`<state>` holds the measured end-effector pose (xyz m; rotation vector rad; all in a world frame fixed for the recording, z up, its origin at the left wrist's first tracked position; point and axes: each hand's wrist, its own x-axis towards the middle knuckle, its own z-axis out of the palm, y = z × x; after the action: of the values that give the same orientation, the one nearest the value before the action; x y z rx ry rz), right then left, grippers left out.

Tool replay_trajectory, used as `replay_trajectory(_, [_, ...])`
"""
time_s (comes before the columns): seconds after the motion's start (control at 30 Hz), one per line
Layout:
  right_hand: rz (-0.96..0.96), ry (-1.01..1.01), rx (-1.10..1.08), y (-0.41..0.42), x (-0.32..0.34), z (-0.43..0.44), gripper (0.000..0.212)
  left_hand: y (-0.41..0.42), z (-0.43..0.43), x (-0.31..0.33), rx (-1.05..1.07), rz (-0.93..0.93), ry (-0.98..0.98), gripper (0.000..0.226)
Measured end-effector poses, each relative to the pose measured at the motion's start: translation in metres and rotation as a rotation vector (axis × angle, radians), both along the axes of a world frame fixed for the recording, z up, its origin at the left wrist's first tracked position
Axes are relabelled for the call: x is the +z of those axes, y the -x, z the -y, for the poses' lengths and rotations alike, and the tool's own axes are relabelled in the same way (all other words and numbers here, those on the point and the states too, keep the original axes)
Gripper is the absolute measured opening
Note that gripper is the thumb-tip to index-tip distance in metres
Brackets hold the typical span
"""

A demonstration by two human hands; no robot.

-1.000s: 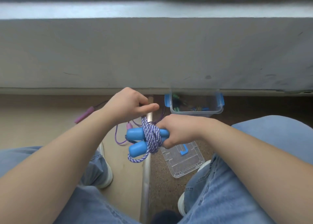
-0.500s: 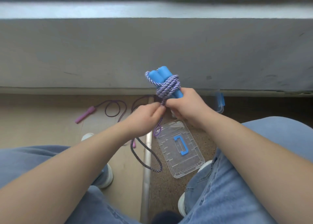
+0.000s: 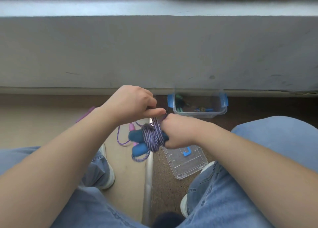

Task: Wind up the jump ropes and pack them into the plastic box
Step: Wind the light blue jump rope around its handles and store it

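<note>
Seated person is holding a blue-handled jump rope (image 3: 153, 137) above the floor (image 3: 43, 124). Right hand (image 3: 179, 133) is gripping the handles at one end, fingers curled round them, w/ purple-white cord wound over the middle. Left hand (image 3: 130, 103) is pinching a strand just above the bundle. Clear plastic box (image 3: 222, 112) is sitting open by the wall (image 3: 154, 55), near the hands; its lid (image 3: 187, 165) is lying flat beneath them, a 2nd purple rope (image 3: 120, 139) trailing at left.

The one head-worn camera is looking forward and steeply down from above a seated person's lap, sitting close over the forearms (image 3: 72, 159). It is facing the plastic box (image 3: 197, 115) on the floor, with the grey wall (image 3: 154, 52) rising just beyond the box and the right knee (image 3: 275, 134) lying nearer than it.
</note>
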<state>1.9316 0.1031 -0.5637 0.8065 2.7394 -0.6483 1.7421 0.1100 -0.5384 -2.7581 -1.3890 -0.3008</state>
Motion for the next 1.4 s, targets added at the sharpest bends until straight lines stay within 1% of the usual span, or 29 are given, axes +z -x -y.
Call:
replay_trajectory(0.03, [-0.039,0.025,0.025,0.001,-0.002,0.004,0.023,0.001,0.000,-0.004,0.018,0.036,0.022,0.052])
replay_trajectory(0.07, [-0.085,0.042,0.029,0.002,-0.002,0.007,0.025,0.003,0.000,-0.008,0.057,0.069,0.089,0.053])
replay_trajectory(0.13, [-0.169,0.070,0.002,0.000,0.005,0.007,0.020,0.010,-0.001,-0.016,0.166,0.149,0.295,0.060])
replay_trajectory(0.2, [-0.256,0.110,-0.071,-0.005,0.014,0.004,0.016,0.012,0.001,-0.023,0.296,0.318,0.484,0.064])
replay_trajectory(0.27, [-0.337,0.138,-0.152,-0.008,0.019,0.002,0.018,0.008,0.002,-0.029,0.431,0.522,0.640,0.068])
replay_trajectory(0.33, [-0.383,0.139,-0.214,-0.008,0.021,0.002,0.020,0.002,0.004,-0.034,0.531,0.704,0.745,0.069])
replay_trajectory(0.37, [-0.399,0.135,-0.235,-0.009,0.021,0.002,0.021,0.000,0.004,-0.036,0.556,0.757,0.776,0.070])
replay_trajectory(0.47, [-0.436,0.089,-0.268,-0.010,0.023,0.002,0.026,0.003,0.002,-0.037,0.595,0.820,0.798,0.072])
replay_trajectory(0.53, [-0.472,0.068,-0.290,-0.009,0.022,0.003,0.029,0.007,-0.001,-0.036,0.654,0.816,0.821,0.069])
replay_trajectory(0.6, [-0.478,0.032,-0.332,-0.009,0.020,0.002,0.027,0.007,-0.003,-0.038,0.741,0.839,0.841,0.053])
replay_trajectory(0.67, [-0.468,-0.013,-0.413,-0.009,0.018,-0.001,0.028,0.005,0.002,-0.035,0.781,0.791,0.882,0.035])
replay_trajectory(0.7, [-0.466,-0.022,-0.459,-0.009,0.018,-0.003,0.030,0.003,0.007,-0.035,0.758,0.752,0.871,0.030])
replay_trajectory(0.77, [-0.474,-0.009,-0.572,-0.009,0.018,-0.006,0.029,-0.003,0.018,-0.026,0.700,0.691,0.682,0.023])
replay_trajectory(0.8, [-0.490,0.013,-0.655,-0.009,0.019,-0.009,0.028,-0.007,0.021,-0.023,0.626,0.651,0.577,0.022])
replay_trajectory(0.83, [-0.521,0.045,-0.754,-0.010,0.019,-0.013,0.026,-0.010,0.020,-0.024,0.546,0.578,0.520,0.025])
replay_trajectory(0.87, [-0.553,0.079,-0.849,-0.011,0.018,-0.018,0.025,-0.014,0.020,-0.026,0.474,0.468,0.516,0.032])
replay_trajectory(0.9, [-0.561,0.107,-0.923,-0.013,0.018,-0.024,0.024,-0.018,0.021,-0.026,0.417,0.369,0.531,0.035])
replay_trajectory(0.93, [-0.527,0.111,-0.956,-0.014,0.016,-0.028,0.023,-0.023,0.022,-0.026,0.365,0.294,0.533,0.034])
replay_trajectory(0.97, [-0.463,0.084,-0.947,-0.015,0.014,-0.032,0.022,-0.025,0.023,-0.026,0.336,0.248,0.542,0.033])
replay_trajectory(1.03, [-0.324,-0.016,-0.875,-0.014,0.008,-0.034,0.024,-0.027,0.026,-0.023,0.284,0.113,0.460,0.033])
replay_trajectory(1.1, [-0.235,-0.081,-0.831,-0.012,-0.001,-0.032,0.026,-0.021,0.026,-0.014,0.262,-0.058,0.367,0.033])
replay_trajectory(1.17, [-0.150,-0.107,-0.783,-0.011,-0.009,-0.031,0.028,-0.014,0.022,-0.006,0.218,-0.135,0.268,0.036])
replay_trajectory(1.23, [-0.069,-0.100,-0.690,-0.011,-0.016,-0.028,0.031,-0.009,0.020,0.004,0.181,-0.136,0.169,0.042])
replay_trajectory(1.3, [-0.057,-0.083,-0.593,-0.009,-0.018,-0.023,0.032,-0.001,0.012,0.007,0.189,-0.084,0.115,0.046])
replay_trajectory(1.37, [-0.131,-0.076,-0.555,-0.006,-0.014,-0.018,0.028,0.007,0.007,0.005,0.272,0.076,0.130,0.047])
replay_trajectory(1.4, [-0.176,-0.069,-0.559,-0.005,-0.011,-0.017,0.026,0.012,0.005,0.002,0.328,0.192,0.131,0.044])
